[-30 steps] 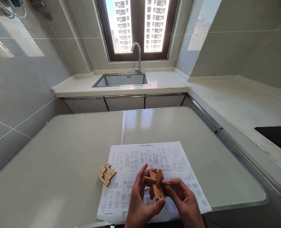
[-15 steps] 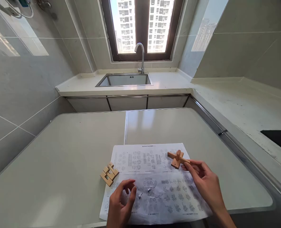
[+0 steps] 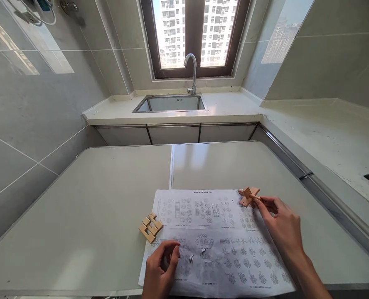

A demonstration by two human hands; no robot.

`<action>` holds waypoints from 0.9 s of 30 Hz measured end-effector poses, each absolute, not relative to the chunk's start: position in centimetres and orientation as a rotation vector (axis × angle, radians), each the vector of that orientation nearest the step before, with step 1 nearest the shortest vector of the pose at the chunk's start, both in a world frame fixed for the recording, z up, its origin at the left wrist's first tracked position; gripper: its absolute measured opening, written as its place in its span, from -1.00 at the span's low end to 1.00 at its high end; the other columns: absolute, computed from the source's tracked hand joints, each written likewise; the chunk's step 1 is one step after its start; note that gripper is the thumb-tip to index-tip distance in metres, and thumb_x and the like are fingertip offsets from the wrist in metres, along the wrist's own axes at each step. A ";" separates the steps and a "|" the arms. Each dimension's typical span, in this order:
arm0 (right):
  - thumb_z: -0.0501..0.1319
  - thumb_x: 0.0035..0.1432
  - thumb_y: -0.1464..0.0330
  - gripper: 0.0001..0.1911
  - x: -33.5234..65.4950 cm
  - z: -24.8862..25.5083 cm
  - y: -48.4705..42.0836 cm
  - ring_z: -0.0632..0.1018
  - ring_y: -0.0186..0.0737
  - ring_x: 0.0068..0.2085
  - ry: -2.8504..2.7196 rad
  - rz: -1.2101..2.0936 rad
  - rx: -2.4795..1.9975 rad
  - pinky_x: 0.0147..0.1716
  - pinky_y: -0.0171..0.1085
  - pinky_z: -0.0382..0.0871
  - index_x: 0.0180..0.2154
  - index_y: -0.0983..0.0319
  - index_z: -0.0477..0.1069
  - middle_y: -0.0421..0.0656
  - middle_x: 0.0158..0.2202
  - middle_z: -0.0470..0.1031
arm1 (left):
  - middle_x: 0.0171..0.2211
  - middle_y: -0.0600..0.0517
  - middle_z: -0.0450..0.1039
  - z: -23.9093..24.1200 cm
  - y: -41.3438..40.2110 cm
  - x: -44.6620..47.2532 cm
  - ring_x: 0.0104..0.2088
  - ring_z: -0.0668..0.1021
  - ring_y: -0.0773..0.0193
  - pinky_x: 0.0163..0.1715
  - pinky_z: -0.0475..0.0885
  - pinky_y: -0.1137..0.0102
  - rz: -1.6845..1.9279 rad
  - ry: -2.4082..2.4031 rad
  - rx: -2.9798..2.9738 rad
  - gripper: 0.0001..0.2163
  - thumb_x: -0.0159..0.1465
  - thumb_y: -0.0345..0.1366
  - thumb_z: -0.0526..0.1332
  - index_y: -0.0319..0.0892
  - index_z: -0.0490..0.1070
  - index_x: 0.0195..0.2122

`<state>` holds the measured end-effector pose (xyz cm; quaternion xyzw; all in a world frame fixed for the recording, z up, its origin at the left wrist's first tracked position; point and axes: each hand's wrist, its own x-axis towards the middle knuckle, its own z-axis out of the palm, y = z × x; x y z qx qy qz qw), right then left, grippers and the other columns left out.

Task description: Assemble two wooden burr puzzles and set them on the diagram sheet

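Note:
My right hand (image 3: 279,222) pinches one arm of a cross-shaped wooden puzzle (image 3: 248,197) made of interlocking sticks, raised near the upper right corner of a printed sheet (image 3: 215,272). Rows of small diagrams cover that creased white paper. Over its lower left part is my left hand (image 3: 162,263), fingers loosely curled with the thumb a little apart, and no object shows in it. A second group of pale wooden puzzle pieces (image 3: 151,227), fitted together in a lattice, lies at the paper's left edge. Two tiny crumpled white bits (image 3: 191,258) rest on the sheet.
The sheet lies on a pale table (image 3: 94,216) with a seam across it. Beyond the table are a white counter (image 3: 234,109), a sink (image 3: 172,111) and a tap (image 3: 193,77) under a window. Another counter (image 3: 337,133) runs along the right.
My right hand has carried the cross-shaped puzzle slightly away and to the right, and the puzzle is turned. The left hand stays near the same spot on the paper. The view has shifted slightly.

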<state>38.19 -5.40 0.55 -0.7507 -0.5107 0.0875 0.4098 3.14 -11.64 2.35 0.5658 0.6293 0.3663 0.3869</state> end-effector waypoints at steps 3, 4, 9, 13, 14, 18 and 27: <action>0.20 0.24 -0.04 -0.59 38.4 0.2 -5.1 0.66 -0.03 -0.24 -1.310 0.210 -1.883 -0.26 -0.18 0.48 -0.23 0.17 0.52 -0.06 -0.21 0.65 | -0.43 0.05 0.54 1.9 -11.7 3.0 -0.42 0.55 0.24 -0.39 0.46 0.44 0.889 1.581 1.495 -0.70 0.34 0.00 0.19 -0.11 0.53 -0.25; 0.20 0.24 -0.04 -0.58 38.4 0.0 -5.0 0.66 -0.02 -0.24 -1.311 0.208 -1.881 -0.25 -0.18 0.49 -0.23 0.17 0.52 -0.05 -0.21 0.65 | -0.42 0.05 0.55 1.7 -11.7 2.9 -0.43 0.55 0.24 -0.39 0.46 0.44 0.870 1.576 1.515 -0.71 0.35 -0.01 0.19 -0.11 0.53 -0.24; 0.20 0.22 -0.05 -0.58 38.7 -0.3 -4.6 0.66 -0.04 -0.25 -1.292 0.227 -1.889 -0.25 -0.19 0.49 -0.23 0.17 0.51 -0.07 -0.22 0.65 | -0.36 0.03 0.57 1.2 -11.8 2.9 -0.38 0.58 0.21 -0.31 0.50 0.39 0.807 1.579 1.626 -0.76 0.38 -0.06 0.16 -0.09 0.51 -0.17; 0.22 0.20 -0.05 -0.59 39.1 -0.3 -4.3 0.66 -0.03 -0.23 -1.275 0.266 -1.915 -0.27 -0.19 0.50 -0.24 0.15 0.50 -0.08 -0.22 0.66 | -0.25 -0.03 0.57 1.1 -11.5 3.1 -0.23 0.58 0.13 -0.18 0.50 0.27 0.728 1.500 1.867 -0.82 0.39 -0.16 0.17 -0.06 0.51 -0.11; 0.22 0.20 -0.05 -0.59 39.2 -0.3 -4.2 0.66 -0.02 -0.23 -1.273 0.271 -1.920 -0.28 -0.19 0.50 -0.24 0.15 0.50 -0.08 -0.22 0.66 | -0.24 -0.04 0.57 1.1 -11.4 3.2 -0.20 0.57 0.11 -0.15 0.49 0.24 0.695 1.469 1.944 -0.83 0.38 -0.18 0.18 -0.06 0.51 -0.11; 0.20 0.20 -0.05 -0.59 39.6 -0.4 -3.8 0.66 0.00 -0.22 -1.288 0.329 -1.910 -0.26 -0.16 0.51 -0.23 0.16 0.50 -0.07 -0.24 0.66 | -0.22 -0.03 0.56 1.2 -10.9 3.5 -0.16 0.54 0.08 -0.11 0.45 0.17 0.592 1.421 2.113 -0.86 0.37 -0.25 0.20 -0.02 0.50 -0.09; 0.26 0.16 -0.03 -0.50 39.3 -0.1 -4.7 0.66 -0.05 -0.24 -1.281 0.383 -1.892 -0.28 -0.18 0.56 -0.02 0.17 0.45 -0.03 -0.14 0.61 | -0.21 -0.02 0.56 1.1 -10.5 3.8 -0.15 0.53 0.10 -0.10 0.43 0.18 0.605 1.437 2.102 -0.87 0.40 -0.25 0.16 -0.05 0.49 -0.12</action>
